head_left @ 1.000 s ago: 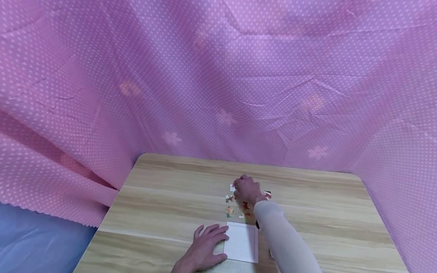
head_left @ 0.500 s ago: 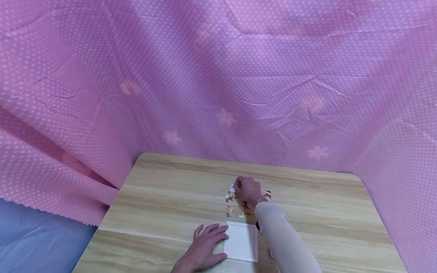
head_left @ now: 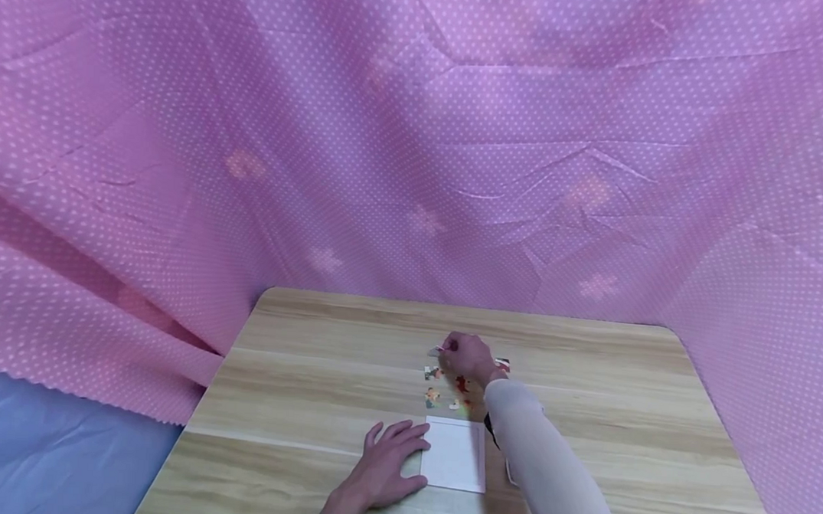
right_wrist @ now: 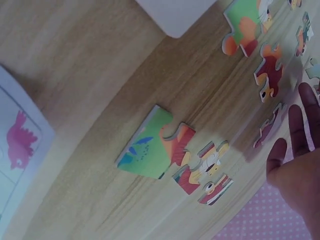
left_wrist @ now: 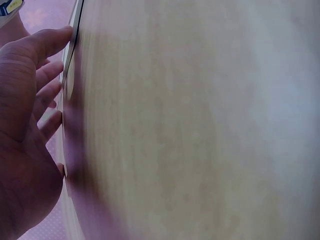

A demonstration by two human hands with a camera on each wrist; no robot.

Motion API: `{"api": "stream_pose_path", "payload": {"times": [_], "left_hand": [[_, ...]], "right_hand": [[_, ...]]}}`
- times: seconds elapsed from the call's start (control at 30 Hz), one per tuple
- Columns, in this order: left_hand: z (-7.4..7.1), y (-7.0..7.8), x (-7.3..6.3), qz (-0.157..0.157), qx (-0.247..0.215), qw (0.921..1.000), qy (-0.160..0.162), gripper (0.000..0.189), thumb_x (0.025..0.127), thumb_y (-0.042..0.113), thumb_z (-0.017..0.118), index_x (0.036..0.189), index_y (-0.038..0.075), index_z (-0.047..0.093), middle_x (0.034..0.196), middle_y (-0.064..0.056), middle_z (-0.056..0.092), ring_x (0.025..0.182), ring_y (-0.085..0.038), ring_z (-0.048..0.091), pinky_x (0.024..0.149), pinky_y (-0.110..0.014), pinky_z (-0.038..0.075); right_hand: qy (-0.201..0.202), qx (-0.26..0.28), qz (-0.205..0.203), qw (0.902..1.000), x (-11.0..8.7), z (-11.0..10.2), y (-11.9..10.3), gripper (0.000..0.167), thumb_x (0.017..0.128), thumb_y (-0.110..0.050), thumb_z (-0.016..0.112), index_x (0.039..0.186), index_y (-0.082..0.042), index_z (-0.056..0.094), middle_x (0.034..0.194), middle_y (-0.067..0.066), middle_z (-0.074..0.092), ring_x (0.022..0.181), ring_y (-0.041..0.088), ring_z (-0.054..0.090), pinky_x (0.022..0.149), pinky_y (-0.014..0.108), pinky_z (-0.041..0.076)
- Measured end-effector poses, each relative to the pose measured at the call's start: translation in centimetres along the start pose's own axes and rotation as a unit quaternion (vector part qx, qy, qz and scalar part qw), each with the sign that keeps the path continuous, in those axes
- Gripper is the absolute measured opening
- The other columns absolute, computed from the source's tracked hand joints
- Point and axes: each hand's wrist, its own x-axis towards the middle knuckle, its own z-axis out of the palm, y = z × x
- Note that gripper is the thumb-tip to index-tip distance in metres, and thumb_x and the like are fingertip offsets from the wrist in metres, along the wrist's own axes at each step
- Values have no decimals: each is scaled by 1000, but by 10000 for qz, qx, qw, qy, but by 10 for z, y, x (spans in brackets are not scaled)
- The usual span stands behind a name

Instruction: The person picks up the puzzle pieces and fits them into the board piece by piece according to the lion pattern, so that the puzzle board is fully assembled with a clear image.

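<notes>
At the far side of the piece group my right hand (head_left: 469, 355) pinches a jigsaw puzzle piece (head_left: 436, 352) at its fingertips, and the piece stands tilted. In the right wrist view the same hand (right_wrist: 300, 165) enters from the right edge, several fingers stretched toward the pieces. Fingers spread, my left hand (head_left: 390, 465) rests beside the white puzzle tray (head_left: 454, 454), its thumb and fingertips touching the left edge. The left wrist view shows that hand (left_wrist: 25, 110) along the tray edge (left_wrist: 75, 30).
Loose puzzle pieces lie beyond the tray, among them a green corner piece (right_wrist: 147, 150), a tiger-face piece (right_wrist: 202, 167) and a red piece (right_wrist: 269, 72). A white card with a pink dinosaur (right_wrist: 21, 142) lies right of the tray, partly under the right forearm. Pink dotted cloth (head_left: 415, 173) surrounds the wooden table (head_left: 295, 390).
The puzzle piece at my right fingertips has gone from lying flat to tilted, with the right hand shifting slightly to the right. The left hand and tray have hardly moved.
</notes>
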Motion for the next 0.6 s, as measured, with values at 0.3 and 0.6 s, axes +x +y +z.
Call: {"api": "stream_pose_path", "payload": {"times": [0.3, 0.6], "left_hand": [[0, 0, -1, 23, -24, 10000, 6, 46, 76, 50, 68, 119, 33, 63, 149, 14, 45, 137, -20, 40, 107, -63, 21], [0, 1, -3, -5, -50, 10000, -22, 46, 76, 49, 69, 119, 33, 63, 149, 13, 45, 138, -20, 40, 107, -63, 21]], "right_hand": [[42, 494, -362, 9981, -5, -2, 1, 9, 92, -27, 65, 88, -19, 66, 82, -4, 66, 70, 12, 57, 60, 26, 49], [158, 568, -595, 9965, -10, -3, 1, 6, 91, -21, 66, 96, -19, 69, 85, -6, 68, 75, 9, 59, 67, 25, 51]]}}
